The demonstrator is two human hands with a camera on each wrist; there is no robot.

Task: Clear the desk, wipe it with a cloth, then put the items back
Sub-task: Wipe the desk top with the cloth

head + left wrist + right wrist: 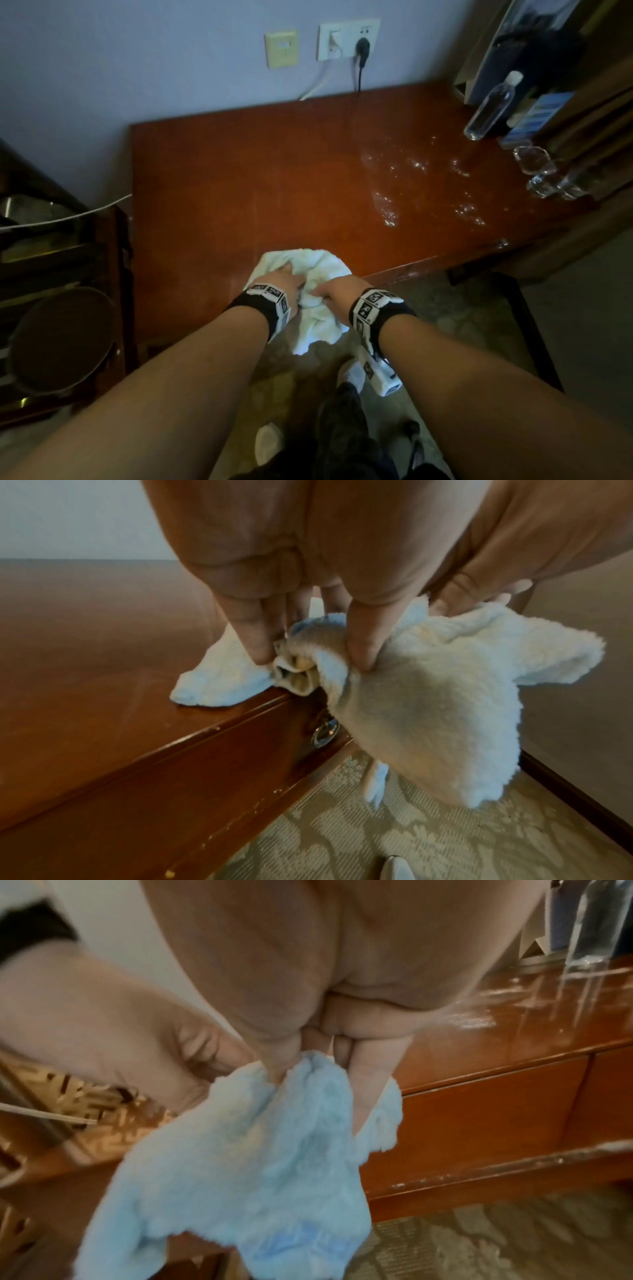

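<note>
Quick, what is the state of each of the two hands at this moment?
Left hand: closed, gripping the white cloth at the desk edge.
Right hand: closed, pinching the same cloth, which hangs over the edge.

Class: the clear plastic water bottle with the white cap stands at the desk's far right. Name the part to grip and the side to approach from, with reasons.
Probably the straight round middle of the clear plastic water bottle, wrapped from its left, across the red-brown wooden desk: it stands upright, a blue box crowds its right, and the neck narrows.
</note>
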